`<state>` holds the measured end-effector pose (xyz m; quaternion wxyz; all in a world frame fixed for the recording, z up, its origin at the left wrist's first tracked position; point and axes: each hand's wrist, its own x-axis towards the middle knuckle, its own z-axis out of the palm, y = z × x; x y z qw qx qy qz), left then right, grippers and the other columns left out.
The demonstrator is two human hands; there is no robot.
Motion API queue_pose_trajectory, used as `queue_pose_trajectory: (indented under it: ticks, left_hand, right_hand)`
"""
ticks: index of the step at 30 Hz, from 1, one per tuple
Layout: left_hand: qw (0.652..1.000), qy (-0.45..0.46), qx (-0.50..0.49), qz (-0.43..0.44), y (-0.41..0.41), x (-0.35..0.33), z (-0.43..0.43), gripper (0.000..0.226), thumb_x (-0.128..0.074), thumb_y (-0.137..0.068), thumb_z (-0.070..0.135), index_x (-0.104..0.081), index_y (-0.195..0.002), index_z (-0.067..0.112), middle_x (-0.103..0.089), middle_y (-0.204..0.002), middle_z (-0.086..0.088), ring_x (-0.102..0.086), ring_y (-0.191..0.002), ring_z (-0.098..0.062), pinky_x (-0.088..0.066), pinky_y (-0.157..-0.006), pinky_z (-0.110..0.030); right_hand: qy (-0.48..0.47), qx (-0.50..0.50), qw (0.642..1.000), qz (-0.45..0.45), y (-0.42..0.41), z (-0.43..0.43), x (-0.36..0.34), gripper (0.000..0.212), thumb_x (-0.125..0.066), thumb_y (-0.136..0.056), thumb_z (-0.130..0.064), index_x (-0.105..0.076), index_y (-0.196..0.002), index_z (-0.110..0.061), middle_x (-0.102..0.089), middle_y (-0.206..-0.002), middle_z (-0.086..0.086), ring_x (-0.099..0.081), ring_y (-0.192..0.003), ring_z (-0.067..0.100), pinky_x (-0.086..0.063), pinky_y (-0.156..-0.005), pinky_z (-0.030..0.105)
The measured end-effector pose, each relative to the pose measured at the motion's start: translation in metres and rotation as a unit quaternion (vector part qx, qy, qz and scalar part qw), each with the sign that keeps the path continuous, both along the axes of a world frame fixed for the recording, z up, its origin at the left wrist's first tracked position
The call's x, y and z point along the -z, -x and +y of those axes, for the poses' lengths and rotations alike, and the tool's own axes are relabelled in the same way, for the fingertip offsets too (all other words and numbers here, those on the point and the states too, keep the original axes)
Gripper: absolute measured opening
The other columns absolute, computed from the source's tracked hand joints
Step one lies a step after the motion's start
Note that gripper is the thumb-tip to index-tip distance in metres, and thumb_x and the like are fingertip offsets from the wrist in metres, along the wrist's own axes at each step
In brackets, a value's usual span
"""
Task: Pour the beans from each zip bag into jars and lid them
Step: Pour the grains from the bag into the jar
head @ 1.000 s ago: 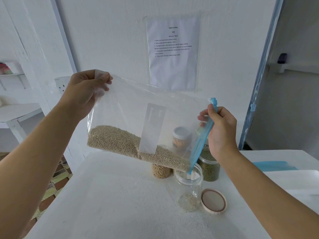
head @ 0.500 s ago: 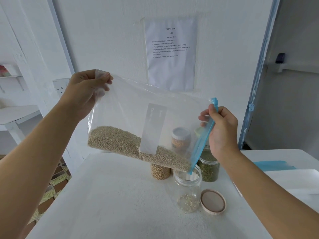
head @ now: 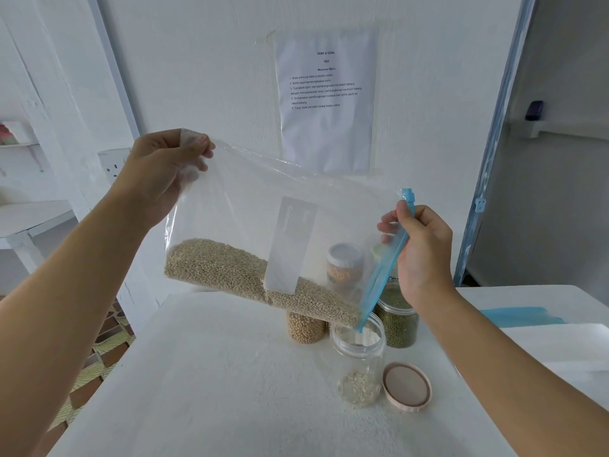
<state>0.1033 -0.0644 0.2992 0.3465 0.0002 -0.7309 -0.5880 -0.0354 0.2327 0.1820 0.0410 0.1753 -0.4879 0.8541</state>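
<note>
A person tilts a clear zip bag (head: 263, 199) above a white worktop (head: 214, 374). The left hand (head: 164, 169) lifts the bag's closed corner high, its grip clenched on the plastic, so the pale beans (head: 230, 272) slide downhill. The right hand (head: 425, 249) grasps the blue zip edge (head: 382, 268), holding its low corner at the open jar (head: 359, 364) mouth, likely as a spout. A few beans lie inside the jar, and its lid (head: 407, 385) waits just beside it.
</note>
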Motion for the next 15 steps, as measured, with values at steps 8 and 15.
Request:
queue_pose_trajectory:
  ticks: [8,15]
  left_hand:
    - [1.0,0.001,-0.002,0.005,-0.0011,-0.0055,0.0034,0.028,-0.063,-0.097,0.008,-0.072,-0.073,0.017,-0.066,-0.082,-0.001,-0.055,-0.07,-0.011,-0.043,-0.072,-0.023]
    - [1.0,0.023,0.004,0.002,-0.0009,-0.0046,0.0017,0.037,-0.063,-0.098,0.009,-0.073,-0.064,0.022,-0.066,-0.083,-0.001,-0.053,-0.069,-0.013,-0.04,-0.072,-0.026]
  right_hand:
    - [0.004,-0.001,1.0,0.004,-0.0008,0.0005,-0.0016,0.022,-0.06,-0.102,-0.017,-0.062,-0.082,-0.009,-0.067,-0.075,0.001,-0.065,-0.072,0.016,-0.049,-0.067,0.03]
    - [0.013,-0.005,1.0,-0.004,-0.0011,-0.0005,-0.0002,0.022,-0.06,-0.101,-0.016,-0.061,-0.081,-0.009,-0.067,-0.074,0.002,-0.065,-0.07,0.016,-0.048,-0.067,0.03]
